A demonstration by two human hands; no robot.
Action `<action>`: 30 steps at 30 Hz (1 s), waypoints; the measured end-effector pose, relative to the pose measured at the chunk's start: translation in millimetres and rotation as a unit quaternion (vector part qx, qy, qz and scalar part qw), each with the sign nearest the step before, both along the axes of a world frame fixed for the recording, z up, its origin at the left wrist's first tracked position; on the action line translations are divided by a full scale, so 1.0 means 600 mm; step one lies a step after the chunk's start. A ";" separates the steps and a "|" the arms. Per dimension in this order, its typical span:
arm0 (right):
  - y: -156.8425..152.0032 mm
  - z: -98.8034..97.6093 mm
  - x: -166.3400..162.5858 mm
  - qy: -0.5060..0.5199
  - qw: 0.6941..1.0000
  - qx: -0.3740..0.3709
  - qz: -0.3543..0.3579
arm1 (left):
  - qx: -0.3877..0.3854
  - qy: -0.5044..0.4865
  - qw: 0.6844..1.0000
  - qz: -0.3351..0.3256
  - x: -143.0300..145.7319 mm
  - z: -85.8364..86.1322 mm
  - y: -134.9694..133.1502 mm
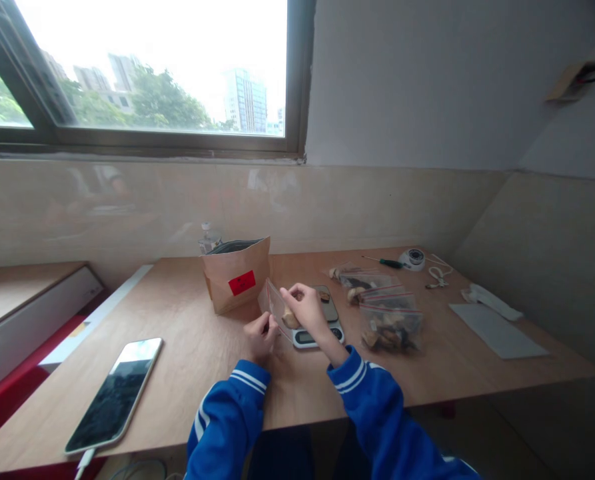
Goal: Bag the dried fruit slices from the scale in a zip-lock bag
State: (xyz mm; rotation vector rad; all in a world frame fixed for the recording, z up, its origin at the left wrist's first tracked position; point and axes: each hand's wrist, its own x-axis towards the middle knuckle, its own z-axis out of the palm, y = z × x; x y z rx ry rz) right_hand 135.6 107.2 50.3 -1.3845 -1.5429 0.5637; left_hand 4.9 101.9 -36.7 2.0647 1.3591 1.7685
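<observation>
My left hand (pixel 260 335) pinches the lower corner of a small clear zip bag (pixel 279 308) with a red seal strip. My right hand (pixel 307 308) grips the same bag at its upper edge, fingers closed. Something brown sits inside the bag. Both hands hover over a small digital kitchen scale (pixel 330 319) in the middle of the wooden table (pixel 187 347). Just behind the hands stands an open brown paper pouch (pixel 236 275) with a red label.
Several filled zip bags (pixel 390 327) lie right of the scale. A phone (pixel 116 393) on a cable rests at the front left. A green screwdriver (pixel 383 262), a round white device (pixel 412 259), a white cord and a grey sheet (pixel 497 330) lie at the far right.
</observation>
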 end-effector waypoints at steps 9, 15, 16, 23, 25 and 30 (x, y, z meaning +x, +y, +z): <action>0.029 -0.005 -0.032 -0.121 0.990 0.001 -0.065 | 0.017 -0.001 1.000 0.007 0.001 -0.007 0.002; 0.031 -0.004 -0.034 -0.131 0.990 0.024 -0.036 | 0.002 0.016 1.000 -0.006 0.001 -0.016 0.003; 0.029 -0.002 -0.035 -0.124 0.992 0.028 -0.024 | -0.001 0.014 1.000 -0.005 0.001 -0.016 0.002; 0.013 0.000 -0.029 0.046 0.989 -0.070 0.118 | 0.001 -0.006 1.000 0.025 0.005 -0.008 0.001; 0.013 -0.001 -0.025 0.044 0.987 -0.076 0.133 | -0.010 -0.013 0.999 0.028 0.005 -0.006 0.000; 0.008 0.014 -0.015 0.041 0.986 -0.053 0.155 | -0.037 -0.051 0.997 0.043 0.005 0.001 -0.002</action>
